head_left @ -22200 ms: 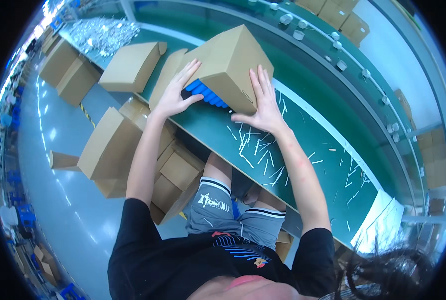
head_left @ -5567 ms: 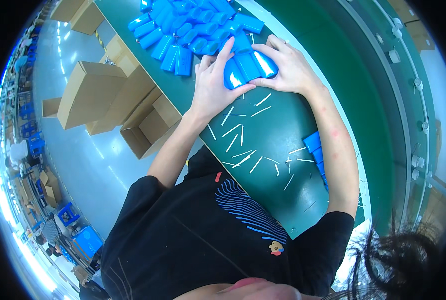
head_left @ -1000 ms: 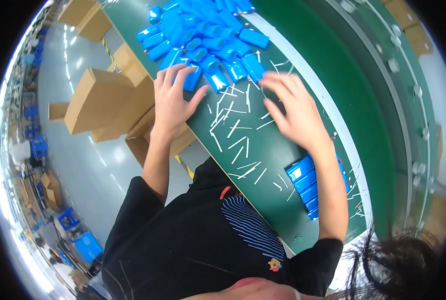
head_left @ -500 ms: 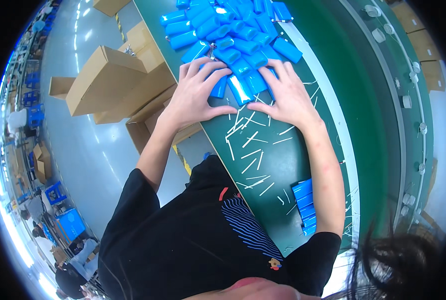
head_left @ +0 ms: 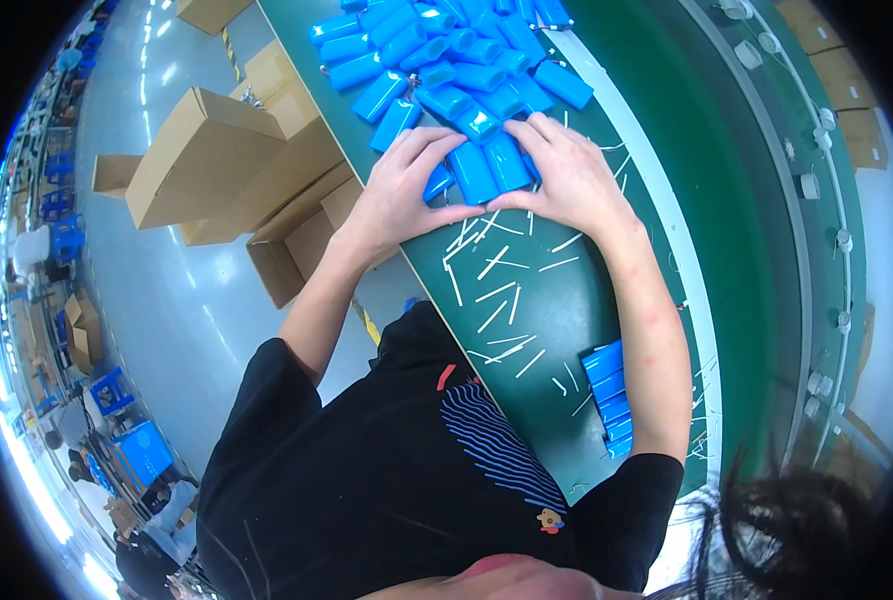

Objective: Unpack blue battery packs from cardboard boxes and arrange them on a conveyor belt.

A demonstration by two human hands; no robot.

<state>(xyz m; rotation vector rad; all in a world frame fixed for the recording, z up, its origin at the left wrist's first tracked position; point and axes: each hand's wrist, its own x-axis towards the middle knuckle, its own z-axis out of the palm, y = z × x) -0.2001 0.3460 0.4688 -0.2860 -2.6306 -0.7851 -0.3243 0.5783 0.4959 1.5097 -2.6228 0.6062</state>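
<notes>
Blue shrink-wrapped battery packs sit side by side between my two hands on the green table. My left hand curves around their left side, fingers bent over the far end and thumb along the near edge. From the right, my right hand closes around the group in the same way, its thumb tip close to the left thumb. Just beyond my fingers lies a loose heap of similar battery packs, some showing short wires with small connectors. Parts of the held packs are hidden under my fingers.
Thin white strips lie scattered on the table's near part. A neat row of blue packs rests by my right forearm. Open cardboard boxes stand left of the table. A pale rail borders the green surface on the right.
My hands have drawn slightly closer around the packs, and the thumbs now nearly meet. The packs between them sit straighter, side by side, and stand more apart from the heap.
</notes>
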